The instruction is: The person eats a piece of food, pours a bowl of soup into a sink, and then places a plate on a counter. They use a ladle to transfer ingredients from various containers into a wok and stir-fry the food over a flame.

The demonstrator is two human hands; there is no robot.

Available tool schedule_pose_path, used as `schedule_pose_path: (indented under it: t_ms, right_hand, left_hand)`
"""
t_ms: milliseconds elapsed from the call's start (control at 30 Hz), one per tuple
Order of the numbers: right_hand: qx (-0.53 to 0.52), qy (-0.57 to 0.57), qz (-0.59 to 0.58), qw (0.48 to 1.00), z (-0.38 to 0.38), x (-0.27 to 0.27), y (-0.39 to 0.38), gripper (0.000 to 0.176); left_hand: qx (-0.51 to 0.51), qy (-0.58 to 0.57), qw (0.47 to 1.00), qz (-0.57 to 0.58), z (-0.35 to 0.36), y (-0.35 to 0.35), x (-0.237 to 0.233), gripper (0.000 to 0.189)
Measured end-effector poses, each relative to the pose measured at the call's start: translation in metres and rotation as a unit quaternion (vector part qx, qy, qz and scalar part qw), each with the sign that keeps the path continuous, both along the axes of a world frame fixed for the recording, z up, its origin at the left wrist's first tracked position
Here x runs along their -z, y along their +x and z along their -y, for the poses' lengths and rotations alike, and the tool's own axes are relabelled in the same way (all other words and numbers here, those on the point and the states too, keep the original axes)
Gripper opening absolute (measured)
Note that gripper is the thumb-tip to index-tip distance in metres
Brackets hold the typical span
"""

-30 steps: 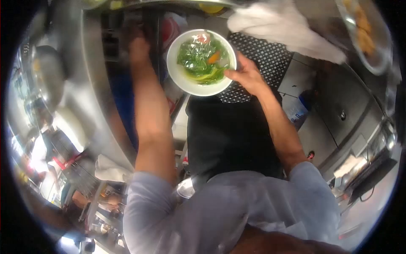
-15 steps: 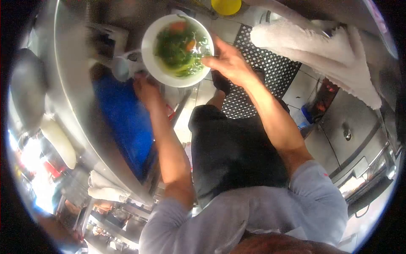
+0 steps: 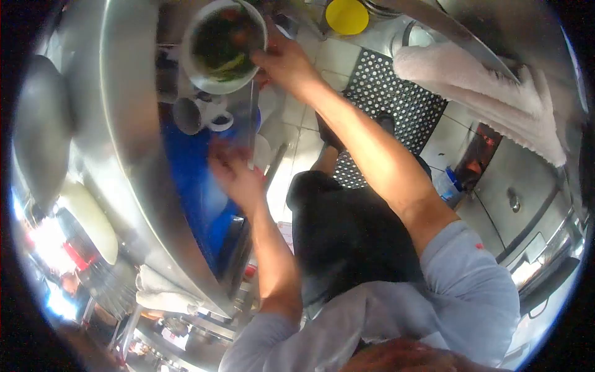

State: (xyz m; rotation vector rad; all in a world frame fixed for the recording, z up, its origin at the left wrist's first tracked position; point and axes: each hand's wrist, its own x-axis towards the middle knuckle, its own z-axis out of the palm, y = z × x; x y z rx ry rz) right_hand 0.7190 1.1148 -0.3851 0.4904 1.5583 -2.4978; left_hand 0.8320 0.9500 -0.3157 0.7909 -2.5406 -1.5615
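Since half a second ago the white bowl of greens (image 3: 223, 46) has travelled up and to the left in the view, out over the rim of the steel counter (image 3: 127, 124), and the left hand has dropped away from under it.

The right hand (image 3: 282, 62) grips the bowl at its right-hand rim, thumb over the edge and the other fingers closed beneath it, so the bowl lies just left of that hand's knuckles, level and mouth up. It holds dark leafy greens with a piece of something orange-red in a little liquid. The bowl is round, so it has no long axis to speak of. The right hand is plainly the nearer one. The left hand (image 3: 232, 173) is well below the bowl, apart from it, in front of a blue surface (image 3: 192, 180) under the counter's edge.

Just below the bowl stands a white mug (image 3: 204, 116), its handle turned toward the right. To the right of the bowl and a little above it is a yellow round lid or dish (image 3: 347, 15), farther right a black perforated floor mat (image 3: 390, 93) and a white towel (image 3: 483, 93).

The left hand is smeared by motion: I cannot tell whether its fingers are spread or curled, nor whether they touch anything. The bowl's upper rim is cut off by the edge of the view, and its underside is hidden.
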Motion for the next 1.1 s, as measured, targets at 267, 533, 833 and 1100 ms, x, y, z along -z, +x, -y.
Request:
schedule_pose_path:
  t_ms: [267, 533, 833, 1100]
  right_hand:
    - [-0.001, 0.251, -0.046, 0.967, 0.01, 0.01, -0.029, 0.063]
    - [0.043, 0.231, -0.09, 0.968, 0.018, 0.017, -0.036, 0.071]
    - [0.101, 0.219, -0.033, 0.97, 0.055, 0.032, -0.089, 0.042]
    - [0.081, 0.153, -0.084, 0.981, 0.051, -0.001, -0.122, 0.044]
  left_hand:
    - [0.306, -0.631, 0.664, -0.261, 0.063, -0.144, 0.015, 0.034]
    - [0.276, -0.543, 0.775, -0.168, 0.073, -0.174, 0.017, 0.036]
    - [0.24, -0.427, 0.87, -0.06, 0.045, -0.16, 0.011, 0.038]
    - [0.193, -0.317, 0.928, 0.014, 0.008, -0.088, -0.021, 0.04]
